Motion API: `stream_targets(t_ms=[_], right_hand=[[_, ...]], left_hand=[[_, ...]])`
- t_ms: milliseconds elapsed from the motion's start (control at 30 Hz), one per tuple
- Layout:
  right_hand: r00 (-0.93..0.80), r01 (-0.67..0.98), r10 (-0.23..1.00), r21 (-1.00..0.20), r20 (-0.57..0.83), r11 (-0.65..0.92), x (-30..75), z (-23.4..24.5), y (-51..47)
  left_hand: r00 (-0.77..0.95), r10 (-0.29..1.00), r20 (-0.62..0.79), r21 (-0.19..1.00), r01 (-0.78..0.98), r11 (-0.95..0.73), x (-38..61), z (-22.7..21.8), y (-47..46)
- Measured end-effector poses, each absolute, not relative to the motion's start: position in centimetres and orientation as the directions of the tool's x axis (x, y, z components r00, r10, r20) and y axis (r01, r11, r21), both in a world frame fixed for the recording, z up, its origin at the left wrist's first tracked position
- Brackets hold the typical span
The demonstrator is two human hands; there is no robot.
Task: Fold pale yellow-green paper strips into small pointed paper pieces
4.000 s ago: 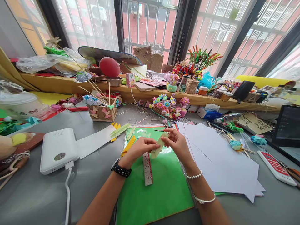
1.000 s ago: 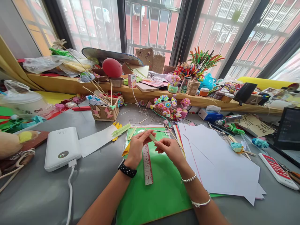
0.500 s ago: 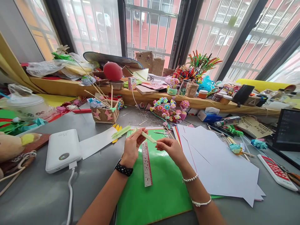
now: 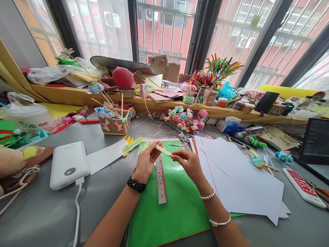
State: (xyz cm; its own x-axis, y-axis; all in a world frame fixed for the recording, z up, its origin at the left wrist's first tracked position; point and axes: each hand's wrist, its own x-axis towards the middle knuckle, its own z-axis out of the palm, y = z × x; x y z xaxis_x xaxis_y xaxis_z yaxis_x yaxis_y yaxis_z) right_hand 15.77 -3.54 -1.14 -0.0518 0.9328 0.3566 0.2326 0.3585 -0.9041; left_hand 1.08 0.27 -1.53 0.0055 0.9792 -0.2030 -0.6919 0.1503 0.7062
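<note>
A narrow strip of pale green paper (image 4: 163, 150) is stretched between my two hands above a green sheet (image 4: 180, 206). My left hand (image 4: 146, 164) is closed on its upper left end, thumb and fingers pinching it. The fingertips of my right hand (image 4: 189, 164) pinch the lower right end. Below the strip, a ruler with a red edge (image 4: 161, 181) lies on the green sheet. More light green strips (image 4: 132, 145) rest to the left of my left hand, and scissors (image 4: 180, 146) lie behind my right hand.
White paper sheets (image 4: 239, 178) are stacked on the right, near a calculator (image 4: 304, 188). A white power bank (image 4: 69, 166) with a cable sits on the left. Behind are a cardboard basket (image 4: 115, 125), crochet-like flowers (image 4: 182, 118) and a cluttered ledge (image 4: 144, 105).
Both hands stay in almost the same place. My left hand has turned slightly and its fingers have shifted on the strip; the strip remains held at both ends.
</note>
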Motion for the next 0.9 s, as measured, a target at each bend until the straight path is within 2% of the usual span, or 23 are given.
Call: stream_targets(t_ms=[67,167,267,367,467,533,667,767,900], right_hand=[[-0.048,0.194,0.944,-0.924,0.326,0.329,15.8,-1.2,-3.5],[-0.029,0.049,0.973,-0.972,0.227,0.229,16.0,-1.2,-3.4],[-0.045,-0.108,0.995,-0.991,0.087,0.082,16.4,-1.2,-3.1],[-0.091,-0.169,0.996,-0.986,0.016,0.001,16.7,-1.3,-3.0],[-0.057,-0.076,0.993,-0.992,0.103,0.098,16.6,-1.3,-3.0],[-0.004,0.084,0.971,-0.967,0.240,0.240,16.5,-1.2,-3.1],[-0.021,0.460,0.853,-0.752,0.522,0.472,16.6,-1.0,-3.5],[-0.068,0.558,0.806,-0.647,0.588,0.519,16.7,-0.9,-3.7],[-0.074,0.566,0.810,-0.644,0.582,0.515,16.8,-0.9,-3.7]], left_hand=[[0.031,0.977,-0.209,0.705,-0.688,0.172,1.0,-1.5,0.3],[0.111,0.973,-0.203,0.706,-0.671,0.224,0.9,-1.3,0.2],[0.212,0.966,-0.149,0.720,-0.646,0.253,0.8,-0.8,0.0],[0.246,0.963,-0.109,0.740,-0.626,0.244,0.7,-0.5,0.0],[0.212,0.973,-0.095,0.757,-0.619,0.209,0.7,-0.7,0.1],[0.195,0.977,-0.089,0.766,-0.613,0.192,0.7,-0.8,0.2],[0.199,0.976,-0.094,0.778,-0.597,0.197,0.7,-0.9,0.2],[0.208,0.974,-0.090,0.791,-0.579,0.197,0.7,-0.9,0.2],[0.215,0.973,-0.080,0.806,-0.561,0.190,0.7,-0.9,0.2]])
